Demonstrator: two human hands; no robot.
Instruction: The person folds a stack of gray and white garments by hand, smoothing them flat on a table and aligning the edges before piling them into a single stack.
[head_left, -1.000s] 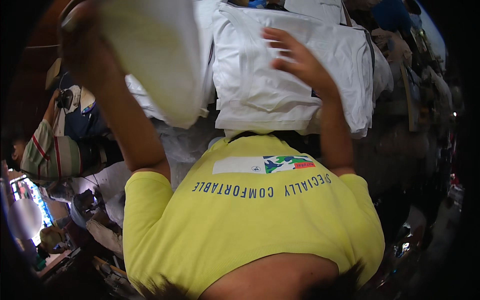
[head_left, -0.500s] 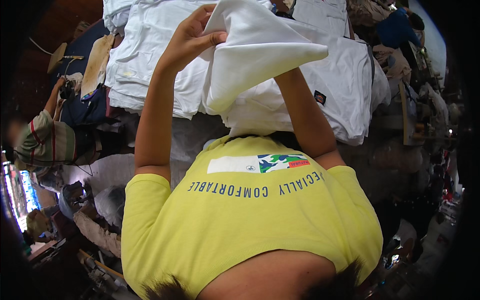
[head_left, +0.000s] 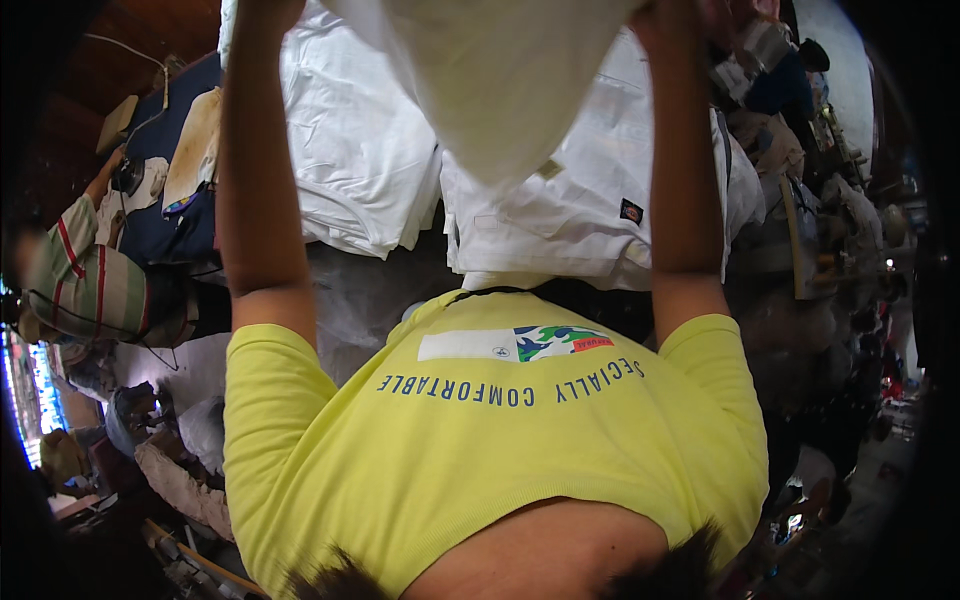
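A white piece of cloth (head_left: 490, 80) hangs in the air between my raised hands, its lower corner blurred by motion. My left hand (head_left: 276, 8) is at the top edge of the view, fingers cut off by the frame. My right hand (head_left: 655, 18) is at the cloth's other side, its fingers partly hidden. The cloth hangs stretched between the two hands, so both appear to hold it. Beneath it to the left lies a stack of white shirts (head_left: 350, 190). To the right is a pile of white garments (head_left: 560, 225) with a small dark patch (head_left: 631, 211).
At far left a person in a striped shirt (head_left: 110, 270) works with a hand on a dark iron (head_left: 128, 175) beside a dark blue padded board (head_left: 185, 130). Crumpled cloth and clutter (head_left: 180, 480) lie lower left. More cloth and equipment (head_left: 850, 220) crowd the right side.
Both hands have moved up and apart, to the top edge. The folded white cloth has been lifted and opened out between them, baring more of the piles beneath.
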